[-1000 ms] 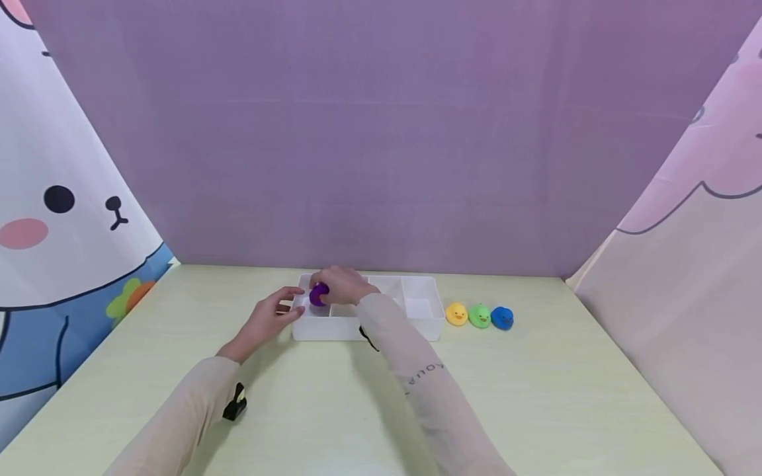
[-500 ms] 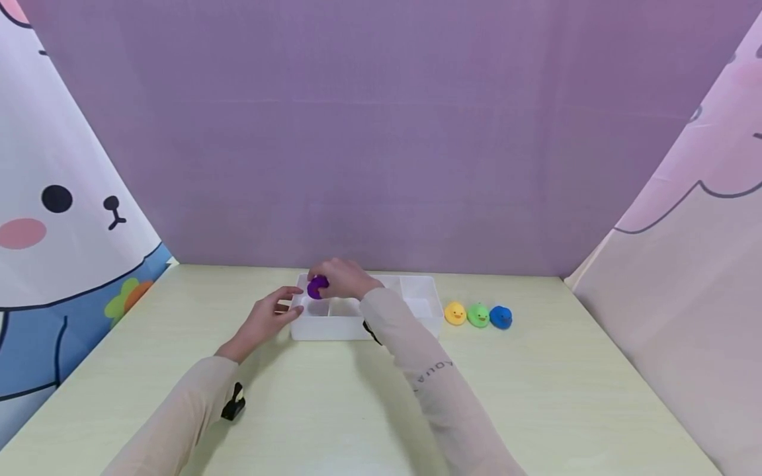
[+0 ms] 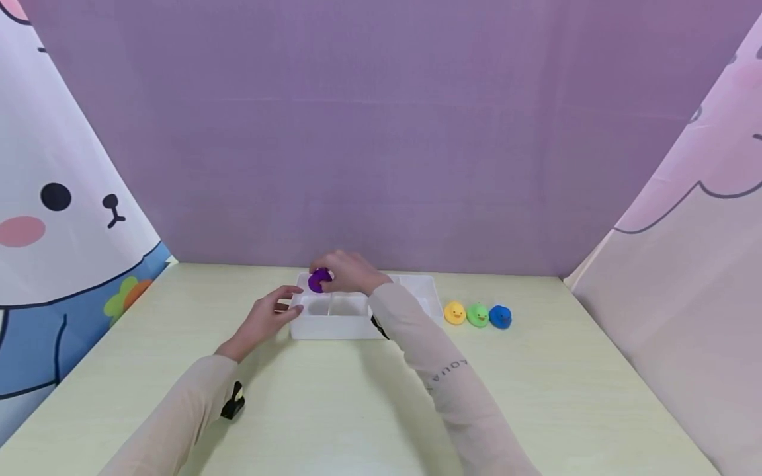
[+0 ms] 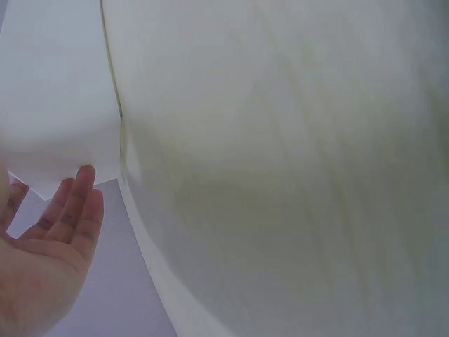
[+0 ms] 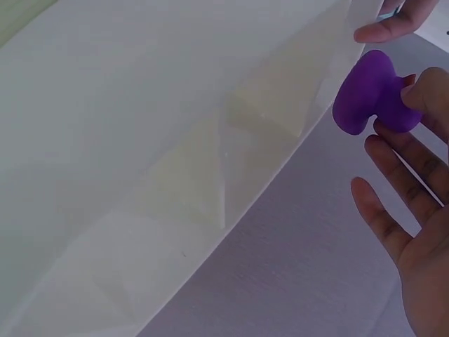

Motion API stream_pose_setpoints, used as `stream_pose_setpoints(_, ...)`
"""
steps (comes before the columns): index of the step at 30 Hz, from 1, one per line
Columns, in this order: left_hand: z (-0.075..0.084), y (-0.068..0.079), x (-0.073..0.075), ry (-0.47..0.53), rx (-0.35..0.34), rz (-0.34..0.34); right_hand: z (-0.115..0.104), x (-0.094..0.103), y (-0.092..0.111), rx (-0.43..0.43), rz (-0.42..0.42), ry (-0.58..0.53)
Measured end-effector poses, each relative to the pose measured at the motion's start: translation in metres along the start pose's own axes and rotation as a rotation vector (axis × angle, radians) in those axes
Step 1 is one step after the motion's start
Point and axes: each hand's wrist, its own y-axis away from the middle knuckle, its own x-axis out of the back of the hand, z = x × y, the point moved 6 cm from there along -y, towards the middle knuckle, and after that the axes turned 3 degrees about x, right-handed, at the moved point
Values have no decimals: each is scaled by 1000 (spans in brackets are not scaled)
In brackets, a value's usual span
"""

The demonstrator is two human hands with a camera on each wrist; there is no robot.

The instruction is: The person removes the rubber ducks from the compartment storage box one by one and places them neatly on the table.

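A white compartment box (image 3: 339, 328) stands at the back of the table. My right hand (image 3: 351, 272) pinches a purple toy duck (image 3: 318, 279) between thumb and fingers above the box's back left part. In the right wrist view the purple duck (image 5: 368, 95) shows whole, with the lower fingers of my right hand (image 5: 421, 175) spread apart. My left hand (image 3: 266, 317) is at the box's left end, fingertips and thumb right at the rim. The left wrist view shows my left hand (image 4: 52, 246) with its fingers extended against the white wall. My right forearm hides part of the box's right compartments.
To the right of the box, a yellow duck (image 3: 455, 313), a green duck (image 3: 478, 315) and a blue duck (image 3: 500, 317) sit in a row on the pale table (image 3: 571, 370). A purple backdrop (image 3: 381, 145) rises behind the box, with printed cloths at both sides.
My right hand has lifted and moved back with the purple duck, from the front left compartment toward the box's back edge. My left hand has stayed at the box's left end.
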Motion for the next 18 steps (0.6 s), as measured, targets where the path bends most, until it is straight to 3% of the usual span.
stream_pose_setpoints(18, -1, 1, 1, -4, 20, 7, 19, 5, 30, -12, -2, 34)
